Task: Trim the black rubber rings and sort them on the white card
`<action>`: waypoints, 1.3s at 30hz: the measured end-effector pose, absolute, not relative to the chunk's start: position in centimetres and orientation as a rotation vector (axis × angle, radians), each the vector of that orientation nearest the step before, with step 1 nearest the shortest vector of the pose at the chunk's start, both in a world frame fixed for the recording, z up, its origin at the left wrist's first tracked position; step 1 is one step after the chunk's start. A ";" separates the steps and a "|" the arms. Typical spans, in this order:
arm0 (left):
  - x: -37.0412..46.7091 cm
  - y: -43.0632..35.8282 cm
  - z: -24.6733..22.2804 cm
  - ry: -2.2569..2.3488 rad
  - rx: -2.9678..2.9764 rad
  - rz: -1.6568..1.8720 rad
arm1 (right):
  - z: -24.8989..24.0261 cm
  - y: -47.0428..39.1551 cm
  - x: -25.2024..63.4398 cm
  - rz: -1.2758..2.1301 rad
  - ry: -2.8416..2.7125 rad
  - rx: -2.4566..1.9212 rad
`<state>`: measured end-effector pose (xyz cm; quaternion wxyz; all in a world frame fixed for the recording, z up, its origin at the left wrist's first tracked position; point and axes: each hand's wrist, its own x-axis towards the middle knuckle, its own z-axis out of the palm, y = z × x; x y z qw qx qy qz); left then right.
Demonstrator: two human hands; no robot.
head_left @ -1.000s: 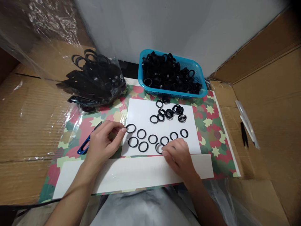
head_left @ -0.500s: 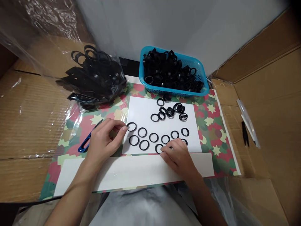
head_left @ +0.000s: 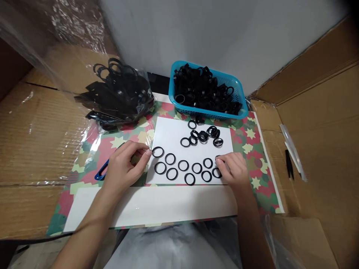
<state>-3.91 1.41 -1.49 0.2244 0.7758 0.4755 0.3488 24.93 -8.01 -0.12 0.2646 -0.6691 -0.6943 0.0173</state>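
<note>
Two loose rows of thin black rings lie flat on a white paper sheet. At the left end, my left hand has thumb and forefinger pinched at the rim of one black ring. My right hand is closed at the other end, its fingertips on a black ring that they mostly cover. Another ring lies just below those fingertips. Farther back on the sheet is a jumbled cluster of black rings, some overlapping or tilted.
A blue basket full of black rings stands behind the sheet. At the back left is a clear plastic bag of black parts. A blue-handled tool lies beside my left hand. Black tweezers rest on cardboard at right.
My right hand has moved right and slightly up, from the lower rings to the ring at the upper right end, uncovering rings in the lower row. My left hand stays in place.
</note>
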 end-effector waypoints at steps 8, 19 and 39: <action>-4.3 1.2 -1.4 1.326 2.139 0.967 | 0.4 -4.5 27.6 0.141 -1.709 -2.265; -4.4 1.1 -1.2 1.345 2.153 0.935 | -1.1 -3.1 27.5 0.323 -1.609 -2.184; 1.4 -4.9 2.2 0.986 2.449 1.024 | 1.6 -8.6 17.5 0.333 -1.772 -1.571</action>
